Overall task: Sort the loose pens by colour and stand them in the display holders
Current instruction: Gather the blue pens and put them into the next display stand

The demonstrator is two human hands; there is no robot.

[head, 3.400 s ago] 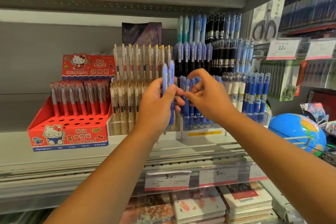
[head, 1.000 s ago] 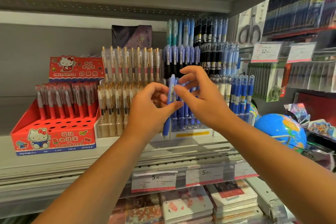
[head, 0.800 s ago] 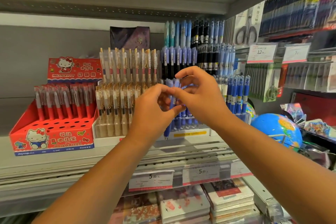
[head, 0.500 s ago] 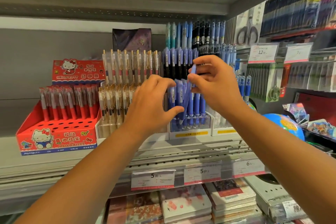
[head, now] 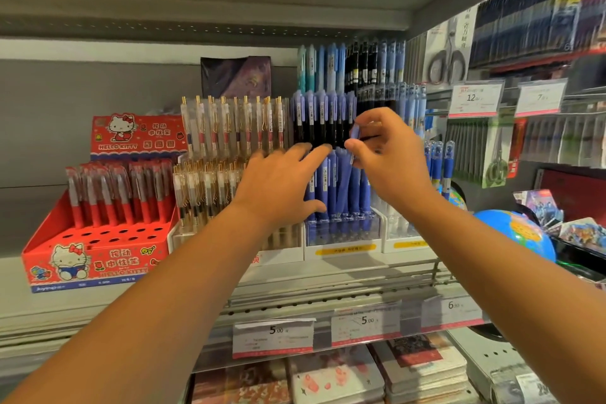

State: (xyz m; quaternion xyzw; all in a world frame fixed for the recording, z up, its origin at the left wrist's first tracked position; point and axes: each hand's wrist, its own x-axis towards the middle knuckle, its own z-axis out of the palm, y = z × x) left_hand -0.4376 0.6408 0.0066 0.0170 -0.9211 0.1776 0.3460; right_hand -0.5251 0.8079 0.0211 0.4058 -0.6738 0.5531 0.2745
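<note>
1. Periwinkle pen [head: 354,140] sat just right of the frame's centre. Its upper end was pinched between the thumb and forefinger of the right hand [head: 392,157], and that hand's other fingers curled loosely above the pinch.
2. Below the pinch its barrel slanted down and to the left, towards the standing periwinkle pens [head: 331,184] in the clear holder [head: 342,233]. Blur hid whether the tip sat in a hole.
3. At centre frame the left hand [head: 278,184] was spread, fingers straight and apart, gripping nothing. Its fingertips [head: 324,149] reached the tops of the standing periwinkle pens, just left of the pinched pen. Whether they touched those tops could not be told. The thumb lay lower, beside the barrels.
4. At lower left stood a red Hello Kitty display box [head: 95,254] with red pens [head: 118,190] in its back rows.
5. Between that box and the clear holder stood clear pens with gold clips [head: 229,131], in two tiers.
6. At the right edge a blue globe [head: 518,233] sat on the shelf.
7. Price tags [head: 272,334] hung along the shelf's front rail, in the lower middle of the frame.
</note>
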